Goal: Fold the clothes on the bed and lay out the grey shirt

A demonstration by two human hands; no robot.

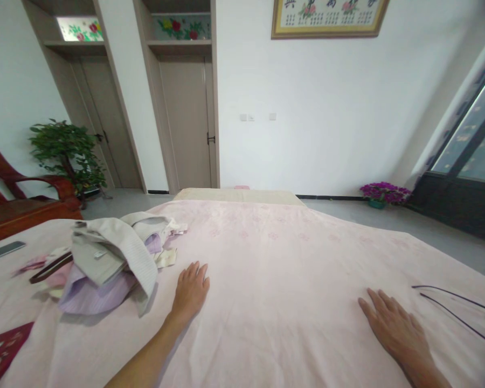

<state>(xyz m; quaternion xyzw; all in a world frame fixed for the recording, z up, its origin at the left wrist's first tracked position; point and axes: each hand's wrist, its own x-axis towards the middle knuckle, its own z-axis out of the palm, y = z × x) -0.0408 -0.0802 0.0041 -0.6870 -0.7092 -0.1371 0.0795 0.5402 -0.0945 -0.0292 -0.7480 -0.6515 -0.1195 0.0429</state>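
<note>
My left hand lies palm down on the pale pink cloth that covers the table, its fingers stretched forward and holding nothing. Just left of it is a loose heap of clothes in grey, lilac, pink and cream, with a dark brown strap sticking out. On the right side of the cloth my right hand rests flat, fingers extended and empty. Beside it, to the right, lies a pair of dark-framed glasses with its temples open, partly cut off by the picture edge.
A phone lies at the left edge, and a dark red printed item is nearer to me. Beyond the cloth stand a wooden armchair, a leafy plant and purple flowers. The cloth drops off at its far and right edges.
</note>
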